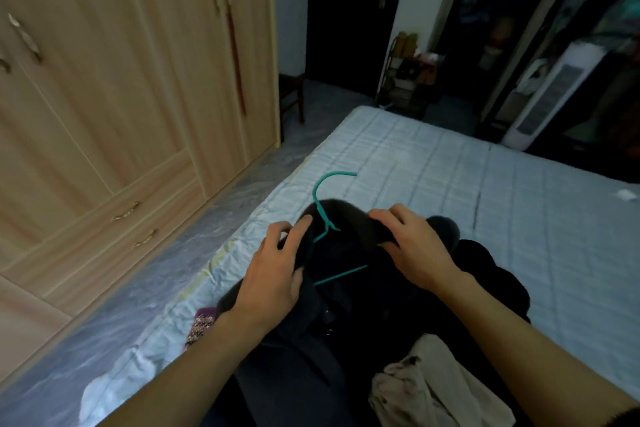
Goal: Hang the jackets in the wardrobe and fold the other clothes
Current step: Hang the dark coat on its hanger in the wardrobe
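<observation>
The closed wooden wardrobe point(121, 80) stands to our left, across from the bed point(450, 184). On the bed's near edge lies the black jacket point(363, 295), with a beige garment point(433, 388) just beside it. Our left hand point(277, 267) and right hand point(412, 246) each grip the jacket's collar, either side of the teal hanger point(323, 215) poking from its neck.
</observation>
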The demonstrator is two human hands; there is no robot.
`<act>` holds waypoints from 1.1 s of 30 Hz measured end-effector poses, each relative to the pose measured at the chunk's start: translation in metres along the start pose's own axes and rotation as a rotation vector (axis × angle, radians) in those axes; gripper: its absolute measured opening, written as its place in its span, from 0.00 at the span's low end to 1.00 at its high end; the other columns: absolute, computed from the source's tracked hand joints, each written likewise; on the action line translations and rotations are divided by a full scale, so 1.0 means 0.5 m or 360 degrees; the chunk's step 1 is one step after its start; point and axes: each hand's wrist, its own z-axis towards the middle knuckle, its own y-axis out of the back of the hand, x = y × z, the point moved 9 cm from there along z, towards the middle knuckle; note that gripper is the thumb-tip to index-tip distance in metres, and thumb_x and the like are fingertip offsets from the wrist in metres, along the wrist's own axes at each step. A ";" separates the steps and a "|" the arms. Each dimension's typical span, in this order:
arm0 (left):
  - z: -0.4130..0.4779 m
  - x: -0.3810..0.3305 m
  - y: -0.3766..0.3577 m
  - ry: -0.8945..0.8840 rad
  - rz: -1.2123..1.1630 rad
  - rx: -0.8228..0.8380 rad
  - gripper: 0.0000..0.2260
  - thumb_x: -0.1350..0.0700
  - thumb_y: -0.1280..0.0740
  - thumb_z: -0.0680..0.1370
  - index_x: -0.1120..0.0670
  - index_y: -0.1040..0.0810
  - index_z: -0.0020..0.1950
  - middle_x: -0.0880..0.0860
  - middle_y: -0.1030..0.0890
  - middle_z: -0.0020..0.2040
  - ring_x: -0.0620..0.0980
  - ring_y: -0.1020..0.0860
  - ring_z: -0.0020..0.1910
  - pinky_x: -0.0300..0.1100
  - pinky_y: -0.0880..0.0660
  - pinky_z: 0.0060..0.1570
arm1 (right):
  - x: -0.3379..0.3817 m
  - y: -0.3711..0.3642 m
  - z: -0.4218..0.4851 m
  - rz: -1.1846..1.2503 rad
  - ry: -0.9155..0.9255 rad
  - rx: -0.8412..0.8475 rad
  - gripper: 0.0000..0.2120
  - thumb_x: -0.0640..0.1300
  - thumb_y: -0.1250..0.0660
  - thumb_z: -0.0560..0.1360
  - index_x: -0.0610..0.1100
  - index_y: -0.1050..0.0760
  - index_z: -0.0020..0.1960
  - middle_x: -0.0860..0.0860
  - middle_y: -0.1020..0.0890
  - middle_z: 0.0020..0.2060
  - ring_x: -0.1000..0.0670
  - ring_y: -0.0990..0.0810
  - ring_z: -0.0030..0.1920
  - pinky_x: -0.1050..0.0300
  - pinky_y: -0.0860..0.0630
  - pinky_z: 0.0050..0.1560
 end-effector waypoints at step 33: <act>-0.117 -0.238 0.618 -0.0847 0.0208 -0.0711 0.40 0.71 0.33 0.69 0.49 0.38 0.78 0.55 0.30 0.65 0.56 0.26 0.62 0.55 0.25 0.60 | 0.478 0.487 -0.132 -0.0108 0.0121 -0.0971 0.23 0.44 0.30 0.76 0.53 0.33 0.69 0.50 0.27 0.53 0.48 0.24 0.50 0.44 0.23 0.54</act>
